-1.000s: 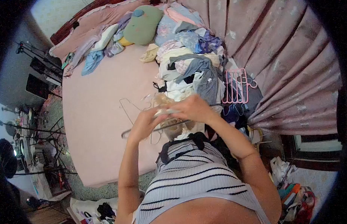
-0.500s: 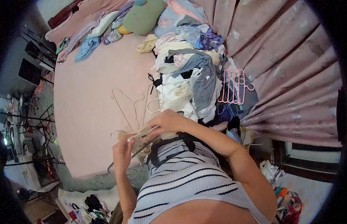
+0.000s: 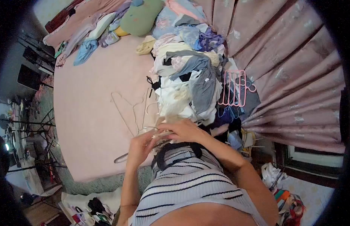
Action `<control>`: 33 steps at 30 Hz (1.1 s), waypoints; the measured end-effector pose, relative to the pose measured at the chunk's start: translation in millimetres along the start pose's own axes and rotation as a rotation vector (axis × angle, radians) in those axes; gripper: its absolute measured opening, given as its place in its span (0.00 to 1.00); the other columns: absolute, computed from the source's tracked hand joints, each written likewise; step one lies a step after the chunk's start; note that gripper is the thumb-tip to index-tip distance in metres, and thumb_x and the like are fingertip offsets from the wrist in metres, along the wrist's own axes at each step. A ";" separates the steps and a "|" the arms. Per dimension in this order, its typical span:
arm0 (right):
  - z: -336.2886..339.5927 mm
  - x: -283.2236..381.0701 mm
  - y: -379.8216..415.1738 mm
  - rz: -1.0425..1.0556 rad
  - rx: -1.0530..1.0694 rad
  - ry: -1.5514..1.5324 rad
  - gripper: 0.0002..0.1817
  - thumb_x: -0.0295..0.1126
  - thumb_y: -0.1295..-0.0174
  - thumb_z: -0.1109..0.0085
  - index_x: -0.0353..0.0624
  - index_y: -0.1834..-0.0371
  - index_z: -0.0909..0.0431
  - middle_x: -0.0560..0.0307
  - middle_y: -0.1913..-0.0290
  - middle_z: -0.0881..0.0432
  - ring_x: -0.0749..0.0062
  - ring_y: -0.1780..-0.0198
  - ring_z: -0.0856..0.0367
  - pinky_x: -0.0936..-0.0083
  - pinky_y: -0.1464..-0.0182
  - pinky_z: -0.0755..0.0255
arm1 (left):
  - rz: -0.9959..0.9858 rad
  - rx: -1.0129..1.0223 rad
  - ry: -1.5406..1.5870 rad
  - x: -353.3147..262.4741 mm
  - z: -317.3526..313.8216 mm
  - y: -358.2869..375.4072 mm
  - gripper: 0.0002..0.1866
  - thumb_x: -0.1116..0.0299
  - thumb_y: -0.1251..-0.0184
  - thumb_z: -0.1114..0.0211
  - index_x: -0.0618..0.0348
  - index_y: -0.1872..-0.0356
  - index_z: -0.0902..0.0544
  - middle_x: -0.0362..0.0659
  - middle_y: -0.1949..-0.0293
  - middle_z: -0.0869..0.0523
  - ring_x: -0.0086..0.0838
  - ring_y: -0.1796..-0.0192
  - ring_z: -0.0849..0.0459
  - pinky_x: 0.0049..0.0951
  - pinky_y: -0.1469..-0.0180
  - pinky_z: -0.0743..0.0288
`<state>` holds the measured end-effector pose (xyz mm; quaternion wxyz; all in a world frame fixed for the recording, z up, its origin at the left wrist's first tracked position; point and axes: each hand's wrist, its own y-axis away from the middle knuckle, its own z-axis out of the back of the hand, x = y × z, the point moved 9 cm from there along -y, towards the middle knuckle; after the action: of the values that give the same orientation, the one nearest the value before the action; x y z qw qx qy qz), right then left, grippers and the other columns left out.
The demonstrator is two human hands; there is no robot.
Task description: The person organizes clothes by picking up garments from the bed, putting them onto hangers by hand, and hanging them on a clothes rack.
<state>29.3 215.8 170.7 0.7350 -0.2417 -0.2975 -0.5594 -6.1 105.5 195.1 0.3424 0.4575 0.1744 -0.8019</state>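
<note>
In front of my waist my two hands meet over a small bunch of clothes hangers. My left hand [image 3: 142, 145] is closed around them, and the rounded end of a dark hanger [image 3: 120, 159] sticks out to its left. My right hand [image 3: 181, 130] lies beside it with bent fingers at the hangers, partly hiding them. A curved metal hook shows just above the left fingers. Beyond my hands, thin wire hangers [image 3: 134, 115] lie on the pink bed sheet [image 3: 88, 113]. White clothes [image 3: 175, 101] lie just past my right hand.
A long heap with a grey garment [image 3: 203, 84] runs up the bed. A pink multi-bar hanger [image 3: 234, 88] rests on its right side, near the pink curtain [image 3: 287, 75]. A green cushion [image 3: 141, 19] and more clothes lie at the far end. Dark racks stand on the left.
My right hand has moved down and my left hand to the right, so they are now close together. The held hangers have shifted right and sit more hidden between the fingers.
</note>
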 end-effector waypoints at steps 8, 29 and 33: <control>55.6 -52.4 88.9 -0.141 -0.245 0.104 0.18 0.39 0.47 0.42 0.52 0.51 0.25 0.54 0.70 0.20 0.61 0.71 0.21 0.68 0.70 0.28 | -0.224 0.326 -0.041 -71.4 -75.2 -67.7 0.16 0.71 0.47 0.37 0.54 0.55 0.20 0.46 0.65 0.19 0.40 0.61 0.21 0.32 0.59 0.27; 191.2 -320.0 318.5 -0.834 -1.254 -0.483 0.10 0.30 0.37 0.49 0.36 0.57 0.25 0.59 0.75 0.20 0.85 0.83 0.29 0.87 0.83 0.37 | -0.179 -0.091 -0.372 16.7 -227.4 -475.4 0.19 0.62 0.48 0.35 0.61 0.57 0.22 0.54 0.61 0.19 0.45 0.57 0.21 0.37 0.56 0.27; 200.5 -335.3 331.5 -0.829 -1.304 -0.437 0.11 0.31 0.38 0.48 0.35 0.58 0.25 0.59 0.75 0.21 0.84 0.81 0.26 0.88 0.85 0.36 | 0.032 -0.156 -0.572 52.7 -242.7 -498.9 0.20 0.57 0.50 0.34 0.61 0.60 0.20 0.56 0.64 0.19 0.47 0.58 0.21 0.41 0.57 0.28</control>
<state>250.0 666.6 67.5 0.1035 -0.5964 -0.1136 -0.7879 -228.9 580.4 7.0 0.4243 0.1881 0.1249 -0.8769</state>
